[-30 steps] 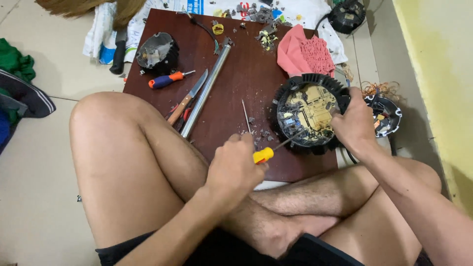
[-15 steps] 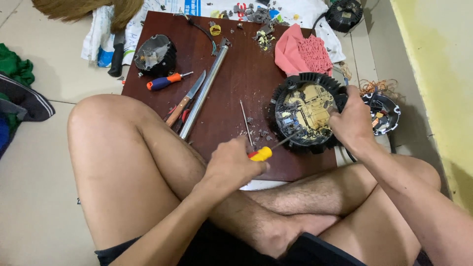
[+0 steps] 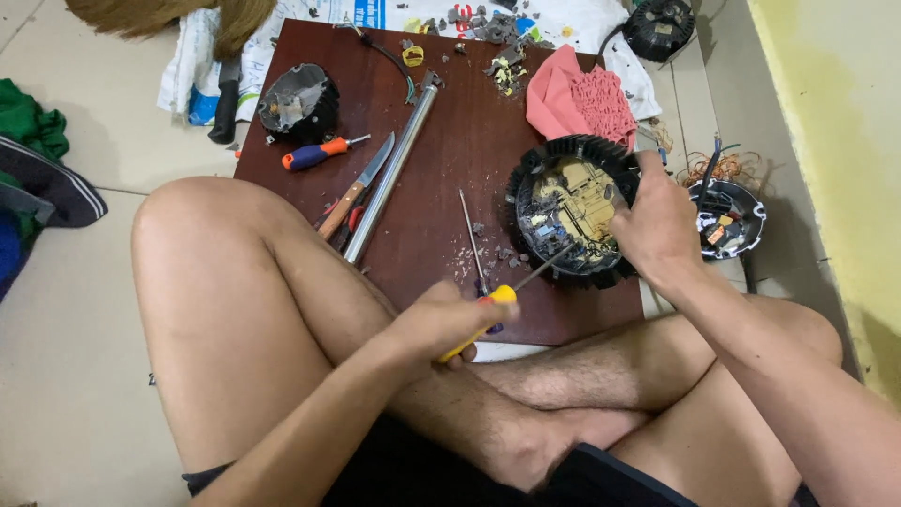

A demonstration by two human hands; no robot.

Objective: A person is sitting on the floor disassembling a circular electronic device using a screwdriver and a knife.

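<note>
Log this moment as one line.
left hand: grips yellow-handled screwdriver, tip in round black housing | right hand: steadies housing rim | surface: brown board

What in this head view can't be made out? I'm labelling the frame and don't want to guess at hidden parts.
- Screwdriver tip: the yellow-handled screwdriver reaches into the round black housing; its contact point is too small to tell.
- Housing's right rim: covered by the right hand.
- Screwdriver handle: mostly wrapped by the left hand.
- Second black housing: cut off by the top edge.
</note>
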